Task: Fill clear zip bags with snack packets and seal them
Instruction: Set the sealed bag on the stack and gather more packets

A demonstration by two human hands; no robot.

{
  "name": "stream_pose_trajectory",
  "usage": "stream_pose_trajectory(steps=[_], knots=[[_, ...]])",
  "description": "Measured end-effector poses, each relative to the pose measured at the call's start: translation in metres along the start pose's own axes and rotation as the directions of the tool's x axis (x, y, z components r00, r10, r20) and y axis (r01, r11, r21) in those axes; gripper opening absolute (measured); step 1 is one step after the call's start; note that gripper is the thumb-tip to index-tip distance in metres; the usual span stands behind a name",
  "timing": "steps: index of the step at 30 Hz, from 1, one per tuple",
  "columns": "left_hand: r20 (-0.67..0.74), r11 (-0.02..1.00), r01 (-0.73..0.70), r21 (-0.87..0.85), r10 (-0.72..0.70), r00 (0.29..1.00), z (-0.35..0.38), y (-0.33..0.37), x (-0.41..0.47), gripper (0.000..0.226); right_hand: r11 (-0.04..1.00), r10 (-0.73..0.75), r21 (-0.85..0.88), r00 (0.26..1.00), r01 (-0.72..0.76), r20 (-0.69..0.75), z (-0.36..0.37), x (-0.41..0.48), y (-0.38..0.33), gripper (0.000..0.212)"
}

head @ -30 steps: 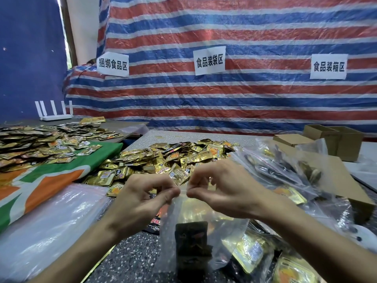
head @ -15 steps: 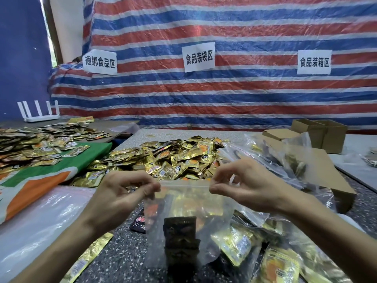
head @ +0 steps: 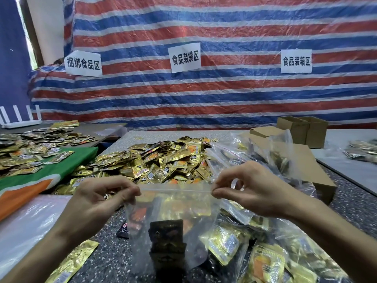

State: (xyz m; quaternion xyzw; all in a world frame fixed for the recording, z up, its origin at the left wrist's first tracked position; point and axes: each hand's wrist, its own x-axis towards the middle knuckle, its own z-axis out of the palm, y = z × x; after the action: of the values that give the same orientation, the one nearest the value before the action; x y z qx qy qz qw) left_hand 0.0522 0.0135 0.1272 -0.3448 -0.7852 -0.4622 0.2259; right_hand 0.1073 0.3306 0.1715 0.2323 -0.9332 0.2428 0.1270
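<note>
I'm watching the left hand [head: 95, 201] pinching the left top corner of the clear zip bag [head: 173, 203]. The bag is hanging upright over the speckled table [head: 114, 262], mouth pointing up and zip strip running left to right, with snack packets [head: 167, 233] inside. The right hand [head: 251, 190] is pinching the right corner.

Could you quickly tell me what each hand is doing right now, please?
Left hand: pinching the top left corner of the clear zip bag.
Right hand: pinching the bag's top right corner.
</note>
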Motion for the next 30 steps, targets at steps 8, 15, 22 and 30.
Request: stream_pose_trajectory(steps=[8,15,22,30], knots=[[-0.050,0.999,0.024,0.024,-0.023,0.998,-0.013,-0.027,-0.002,0.012,0.998,0.053,-0.041,0.994,-0.057,-0.097,-0.006,-0.018,0.017,0.041],[-0.062,0.993,0.121,0.003,-0.120,0.991,-0.027,-0.066,-0.014,0.012,0.973,0.183,0.164,0.974,-0.160,-0.134,0.012,-0.040,0.035,0.022],[0.071,0.912,0.116,-0.394,-0.096,0.993,0.026,0.002,0.008,0.011,0.987,0.063,0.149,0.997,-0.056,-0.042,0.068,-0.004,-0.002,0.111],[0.118,0.886,0.045,-0.461,0.011,0.993,0.062,0.055,0.037,0.018,0.841,-0.013,0.526,0.968,-0.126,0.252,0.069,0.006,-0.008,0.069]])
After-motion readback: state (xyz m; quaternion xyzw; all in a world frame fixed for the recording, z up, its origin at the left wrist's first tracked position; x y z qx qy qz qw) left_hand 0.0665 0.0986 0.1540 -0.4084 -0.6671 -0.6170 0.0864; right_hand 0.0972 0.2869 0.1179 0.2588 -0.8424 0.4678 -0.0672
